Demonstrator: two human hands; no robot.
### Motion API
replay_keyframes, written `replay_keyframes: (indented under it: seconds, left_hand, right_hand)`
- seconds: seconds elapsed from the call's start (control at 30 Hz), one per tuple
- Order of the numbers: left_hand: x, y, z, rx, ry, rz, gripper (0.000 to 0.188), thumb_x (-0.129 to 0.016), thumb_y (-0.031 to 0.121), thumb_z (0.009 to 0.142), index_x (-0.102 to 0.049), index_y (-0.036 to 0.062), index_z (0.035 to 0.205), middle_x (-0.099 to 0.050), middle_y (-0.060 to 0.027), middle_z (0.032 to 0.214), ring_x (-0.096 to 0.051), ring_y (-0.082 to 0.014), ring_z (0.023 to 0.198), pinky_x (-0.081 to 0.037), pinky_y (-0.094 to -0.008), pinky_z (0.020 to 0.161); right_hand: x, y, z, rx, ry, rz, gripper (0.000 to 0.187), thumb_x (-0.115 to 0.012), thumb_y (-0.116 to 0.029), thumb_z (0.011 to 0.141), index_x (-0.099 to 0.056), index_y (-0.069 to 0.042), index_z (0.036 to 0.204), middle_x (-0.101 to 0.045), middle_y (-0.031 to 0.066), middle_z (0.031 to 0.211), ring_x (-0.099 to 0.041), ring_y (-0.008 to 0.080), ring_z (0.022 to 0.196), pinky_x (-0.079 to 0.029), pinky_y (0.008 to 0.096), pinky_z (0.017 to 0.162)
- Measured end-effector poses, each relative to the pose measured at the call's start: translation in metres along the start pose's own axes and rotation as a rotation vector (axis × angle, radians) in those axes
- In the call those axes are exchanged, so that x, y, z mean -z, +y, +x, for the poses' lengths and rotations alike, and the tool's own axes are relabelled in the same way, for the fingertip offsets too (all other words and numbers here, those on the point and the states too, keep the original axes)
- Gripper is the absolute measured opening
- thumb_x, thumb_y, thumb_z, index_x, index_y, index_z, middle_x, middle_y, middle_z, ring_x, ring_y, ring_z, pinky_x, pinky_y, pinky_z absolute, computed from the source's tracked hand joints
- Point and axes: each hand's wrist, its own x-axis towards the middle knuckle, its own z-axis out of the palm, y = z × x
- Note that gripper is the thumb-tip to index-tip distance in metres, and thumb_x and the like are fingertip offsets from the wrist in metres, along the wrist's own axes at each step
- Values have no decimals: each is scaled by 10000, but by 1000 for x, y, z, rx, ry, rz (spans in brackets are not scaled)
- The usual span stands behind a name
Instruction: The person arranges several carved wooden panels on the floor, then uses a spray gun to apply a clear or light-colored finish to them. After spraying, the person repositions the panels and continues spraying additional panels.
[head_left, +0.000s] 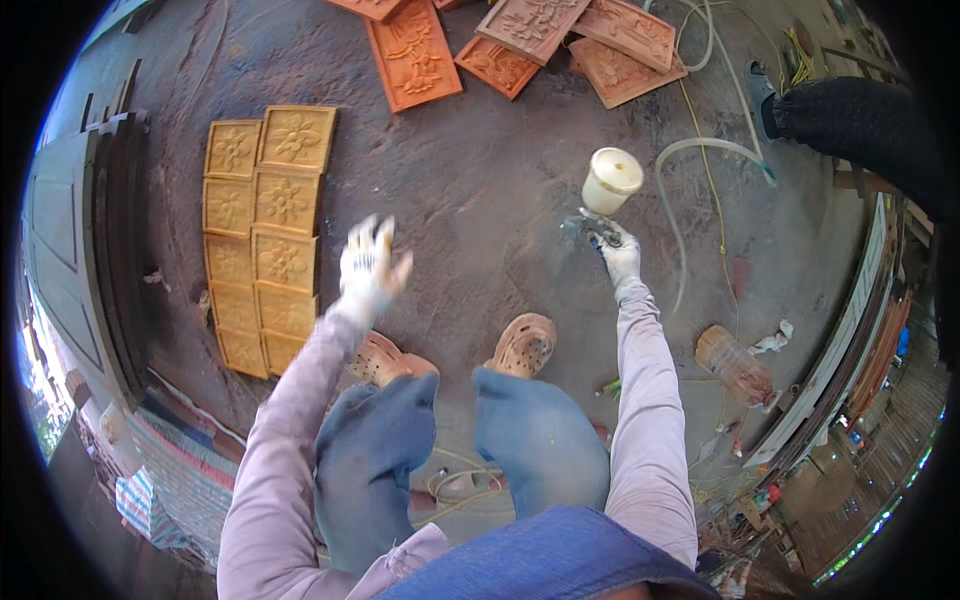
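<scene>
My right hand (623, 260), in a white work glove with the fingers curled closed, grips a spray gun (600, 229). A white cup with a lid (612, 181) sits at the far end of the gun. My left hand (366, 266), gloved too and slightly blurred, is held out with its fingers spread and nothing in it. To its left, several yellow-gold carved flower panels (286, 202) lie on the ground in two columns. The panels are apart from both hands.
Reddish-brown carved panels (413, 55) are piled at the far side. A pale hose (690, 150) and a yellow cord (712, 190) run along the right. A plastic bottle (735, 365) lies at right, near another person's leg (850, 120). Dark door panels (75, 240) lean at left.
</scene>
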Motion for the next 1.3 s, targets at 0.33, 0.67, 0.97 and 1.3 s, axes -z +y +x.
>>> replay_keyframes:
  seconds: [0.33,0.67,0.97,1.3]
  left_hand:
    - [-78,-5,171,-296,284,163,629,-595,492,903,-493,137,1412,-438,-185,1450,-365,-376,1382,-262,-550,1142]
    - [23,-131,223,-88,237,233,592,-586,462,927,-535,111,1402,-522,-155,1442,-466,-337,1345,-324,-486,1134]
    - [-10,-197,216,-35,110,632,671,-609,536,902,-539,26,1332,-542,-186,1367,-550,-347,1223,-460,-446,989]
    - [14,-205,182,-106,18,689,648,-668,500,828,-597,2,1235,-587,-159,1239,-553,-338,1166,-462,-468,934]
  right_hand:
    - [10,10,3,11,-101,-39,374,-661,-49,927,-597,10,1291,-663,70,1172,-643,130,1016,-510,278,877]
    - [0,-8,4,38,26,-604,387,-694,-356,898,-680,-118,1202,-718,122,1111,-682,301,1036,-529,396,887]
    - [2,16,-19,-31,149,-540,600,-715,-488,795,-635,-97,1243,-665,176,1217,-609,340,1168,-473,429,989]
    - [-2,4,-30,-117,-23,-660,731,-673,-593,806,-543,-148,1371,-599,167,1334,-563,339,1243,-447,441,1028]
